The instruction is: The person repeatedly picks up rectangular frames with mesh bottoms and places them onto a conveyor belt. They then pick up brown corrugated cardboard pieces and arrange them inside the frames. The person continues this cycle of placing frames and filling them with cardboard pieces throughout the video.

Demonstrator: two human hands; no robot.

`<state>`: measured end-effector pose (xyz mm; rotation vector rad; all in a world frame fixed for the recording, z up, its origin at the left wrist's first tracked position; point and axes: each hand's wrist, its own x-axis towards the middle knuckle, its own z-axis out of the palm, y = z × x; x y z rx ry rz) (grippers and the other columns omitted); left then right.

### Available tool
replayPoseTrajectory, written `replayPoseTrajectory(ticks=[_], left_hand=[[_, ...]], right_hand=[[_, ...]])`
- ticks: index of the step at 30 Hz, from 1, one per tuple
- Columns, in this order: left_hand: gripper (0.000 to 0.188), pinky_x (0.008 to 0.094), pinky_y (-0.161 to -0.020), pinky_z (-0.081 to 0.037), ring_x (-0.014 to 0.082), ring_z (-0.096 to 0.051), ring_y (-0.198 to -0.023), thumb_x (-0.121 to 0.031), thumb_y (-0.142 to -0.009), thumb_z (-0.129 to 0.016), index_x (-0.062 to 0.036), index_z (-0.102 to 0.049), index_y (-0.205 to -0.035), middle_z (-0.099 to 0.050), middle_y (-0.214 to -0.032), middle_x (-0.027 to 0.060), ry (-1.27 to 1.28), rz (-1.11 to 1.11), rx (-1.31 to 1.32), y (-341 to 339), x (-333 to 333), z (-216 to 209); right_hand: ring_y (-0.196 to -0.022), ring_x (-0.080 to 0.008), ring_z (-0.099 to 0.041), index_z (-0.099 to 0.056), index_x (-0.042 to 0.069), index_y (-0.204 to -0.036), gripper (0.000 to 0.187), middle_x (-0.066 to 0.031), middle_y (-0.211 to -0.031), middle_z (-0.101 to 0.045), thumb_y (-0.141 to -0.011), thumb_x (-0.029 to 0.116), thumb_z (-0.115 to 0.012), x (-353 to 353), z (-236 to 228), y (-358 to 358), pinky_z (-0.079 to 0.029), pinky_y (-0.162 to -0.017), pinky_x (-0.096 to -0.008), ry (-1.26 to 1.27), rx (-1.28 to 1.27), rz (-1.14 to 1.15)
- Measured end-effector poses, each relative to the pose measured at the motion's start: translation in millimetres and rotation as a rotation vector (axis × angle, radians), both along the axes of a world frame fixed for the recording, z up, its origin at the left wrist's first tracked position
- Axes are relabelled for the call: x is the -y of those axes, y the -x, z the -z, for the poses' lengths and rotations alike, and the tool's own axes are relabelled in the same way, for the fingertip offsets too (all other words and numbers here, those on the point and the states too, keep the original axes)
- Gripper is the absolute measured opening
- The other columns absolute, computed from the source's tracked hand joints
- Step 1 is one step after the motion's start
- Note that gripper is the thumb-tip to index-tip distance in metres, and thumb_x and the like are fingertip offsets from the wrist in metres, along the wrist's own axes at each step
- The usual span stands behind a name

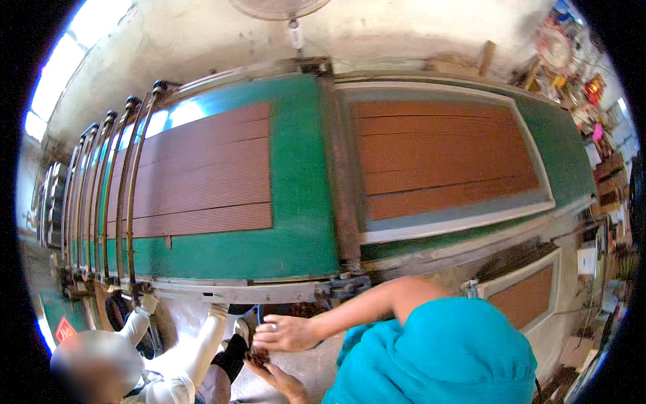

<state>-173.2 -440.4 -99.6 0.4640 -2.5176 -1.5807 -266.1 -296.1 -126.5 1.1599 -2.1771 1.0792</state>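
The small dark brown lump (258, 355) sat just below the long green-topped press table's (296, 202) near edge, pinched between both hands, left hand (286, 382) underneath, ringed right hand (286, 333) curled on top.

Just above the hands (282, 333) the metal table edge (269, 291) blocks the way. A co-worker's arms (202, 343) crowd their left; open floor (316, 370) lies just right

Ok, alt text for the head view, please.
Both bare hands, left hand above right hand, meet around a small dark object below a long green conveyor belt carrying reddish-brown grooved boards. A co-worker in white sleeves crouches at lower left.
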Motion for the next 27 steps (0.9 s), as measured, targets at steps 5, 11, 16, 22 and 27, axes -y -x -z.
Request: replayPoseTrajectory(ticks=[5,11,16,22,27], left_hand=[[0.058,0.0318,-0.081,-0.044,0.027,-0.056,-0.09,-0.007,-0.08,-0.055,0.0047,-0.035,-0.133,-0.057,-0.106,0.0161,0.233,-0.028,0.406,-23,68,36],[0.035,0.0233,-0.063,-0.047,0.0148,-0.059,-0.074,-0.009,-0.086,-0.055,0.0077,-0.049,-0.116,-0.061,-0.089,0.0089,-0.344,0.135,0.267,16,7,53],[0.023,0.0291,-0.072,-0.05,0.0188,-0.062,-0.081,-0.016,-0.09,-0.052,0.0053,-0.054,-0.099,-0.063,-0.088,0.0127,-0.364,0.44,0.217,70,-125,38],[0.022,0.0269,-0.064,-0.046,0.0125,-0.057,-0.072,-0.021,-0.089,-0.056,-0.0001,-0.056,-0.081,-0.063,-0.078,0.0085,-0.044,0.766,-0.01,172,-330,20],[0.035,0.0343,-0.087,-0.044,0.0281,-0.057,-0.099,-0.022,-0.088,-0.055,0.0019,-0.056,-0.113,-0.06,-0.107,0.0189,0.431,1.151,-0.239,315,-554,41]], right_hand=[[-0.076,-0.0256,-0.058,-0.056,0.006,-0.076,0.014,-0.0094,-0.08,-0.056,-0.073,0.019,-0.058,-3,24,-37,-0.047,-0.063,-0.0361,-0.263,0.298,0.069],[-0.084,-0.0323,-0.061,-0.065,0.008,-0.092,0.038,-0.0148,-0.09,-0.064,-0.084,0.042,-0.049,-148,43,-118,-0.047,-0.073,-0.0441,0.079,0.869,0.563],[-0.06,-0.0217,-0.062,-0.066,0.005,-0.073,0.038,-0.0114,-0.065,-0.064,-0.079,0.042,-0.059,-271,64,-200,-0.049,-0.06,-0.0395,0.518,1.325,1.21],[-0.056,-0.0125,-0.055,-0.062,0.004,-0.076,0.021,-0.0054,-0.065,-0.06,-0.084,0.021,-0.053,-375,114,-238,-0.045,-0.046,-0.026,1.502,1.449,1.186],[-0.059,-0.0192,-0.056,-0.058,0.006,-0.091,0.033,-0.0124,-0.081,-0.063,-0.088,0.039,-0.053,-404,177,-202,-0.048,-0.052,-0.0294,2.067,1.737,0.472]])
